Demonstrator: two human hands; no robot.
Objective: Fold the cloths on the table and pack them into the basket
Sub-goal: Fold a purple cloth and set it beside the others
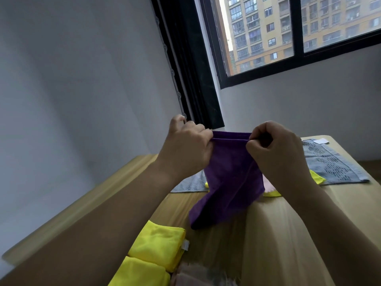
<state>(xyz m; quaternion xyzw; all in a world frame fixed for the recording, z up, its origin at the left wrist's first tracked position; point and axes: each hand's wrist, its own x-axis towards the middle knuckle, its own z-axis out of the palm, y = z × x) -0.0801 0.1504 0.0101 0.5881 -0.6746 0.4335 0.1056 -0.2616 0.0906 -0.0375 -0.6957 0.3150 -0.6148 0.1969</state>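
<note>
Purple microfibre cloth (231, 178) hangs doubled above the wooden table (309, 213), its top edge pinched by left hand (185, 147) and right hand (276, 149). Soft, light and limp; corners seem the best hold. Folded yellow cloths (158, 246) lie below-left of it.

A dark-framed window (296, 38) sits above the white wall (72, 79); beyond the window's glass stands a tan apartment building (268, 27)

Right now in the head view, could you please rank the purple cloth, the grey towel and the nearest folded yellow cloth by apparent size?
1. purple cloth, held up close to the camera by both hands.
2. grey towel, farther off and partly hidden, so possibly larger in truth.
3. folded yellow cloth.
</note>
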